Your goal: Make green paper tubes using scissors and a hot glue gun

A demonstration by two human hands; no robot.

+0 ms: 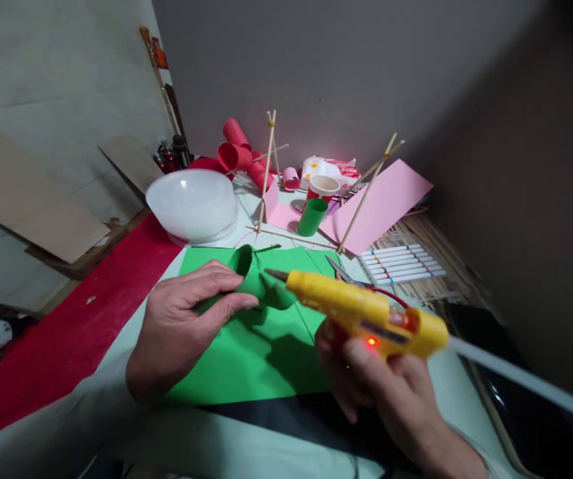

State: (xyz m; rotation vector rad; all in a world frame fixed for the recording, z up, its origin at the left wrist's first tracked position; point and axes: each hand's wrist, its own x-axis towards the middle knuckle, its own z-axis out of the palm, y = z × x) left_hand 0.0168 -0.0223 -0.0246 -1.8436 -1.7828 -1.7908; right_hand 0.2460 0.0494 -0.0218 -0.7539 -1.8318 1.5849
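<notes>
Backing the table [458,392] is a grey wall [316,66]; toward the near edge lies a green paper sheet [246,376]. The right hand [381,379] grips the yellow glue gun [346,293], likely hot-tipped: hold its handle only. Above the sheet's far half, the left hand [187,316] pinches a green paper tube [261,287], probably light and crushable: hold gently by the rim; nozzle [277,273] contact is unclear.

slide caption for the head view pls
Left hand holds rolled green paper; right hand holds a yellow glue gun near it.

Room to pass over the green sheet's [227,369] near part, bowl [191,206] blocking behind-left, stick frame [367,193] behind, scissors [342,270] at its far-right corner
</notes>
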